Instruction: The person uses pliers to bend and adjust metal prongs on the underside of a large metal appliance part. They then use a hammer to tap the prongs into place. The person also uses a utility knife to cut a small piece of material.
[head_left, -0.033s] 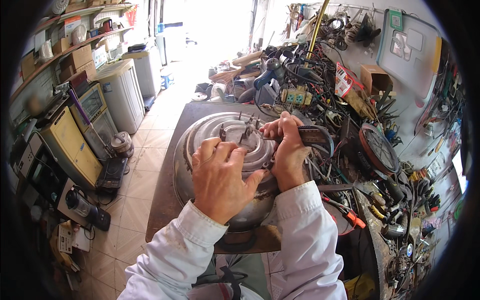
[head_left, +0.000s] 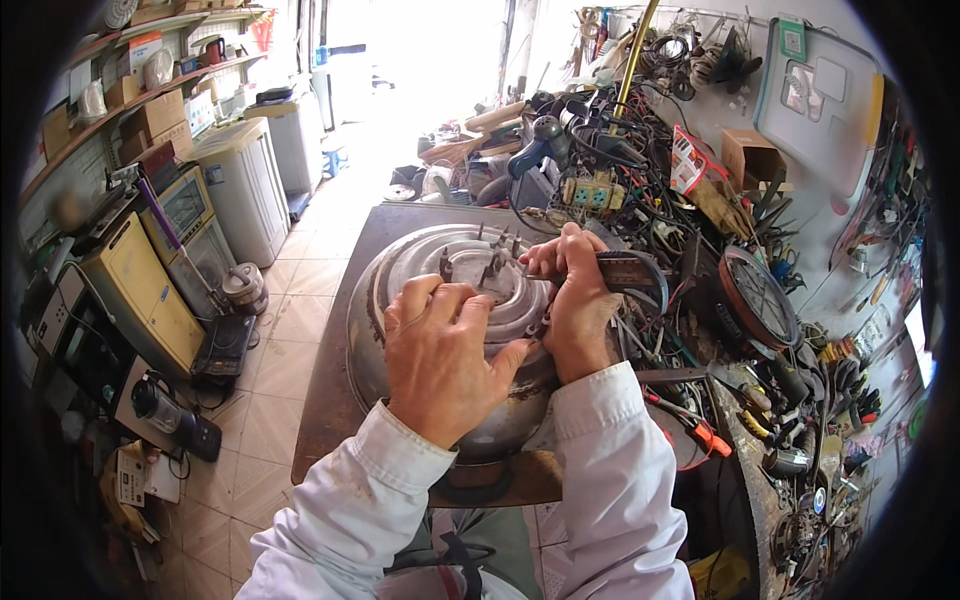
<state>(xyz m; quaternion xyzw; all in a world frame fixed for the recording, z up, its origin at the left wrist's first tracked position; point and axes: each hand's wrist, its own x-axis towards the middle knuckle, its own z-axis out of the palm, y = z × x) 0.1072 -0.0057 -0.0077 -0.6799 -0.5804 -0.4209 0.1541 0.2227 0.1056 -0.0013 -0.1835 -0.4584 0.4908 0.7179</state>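
A round, dull metal heating pan [head_left: 375,310] lies upside down on a brown workbench [head_left: 335,400]. Several upright metal prongs [head_left: 490,262] stick out of its ringed middle. My left hand [head_left: 440,360] presses down on the pan's middle, fingers curled over a ring, and holds it still. My right hand [head_left: 575,310] is closed around a dark-handled tool [head_left: 630,270] whose working end sits by the prongs, hidden behind my fingers. Both white sleeves come up from the lower edge.
The bench's right side is piled with cables, pliers, an orange-handled screwdriver [head_left: 705,435], a red-rimmed round grille [head_left: 760,300] and a yellow power strip [head_left: 595,190]. On the tiled floor [head_left: 290,330] to the left stand a white washing machine [head_left: 245,180] and a yellow appliance [head_left: 140,290].
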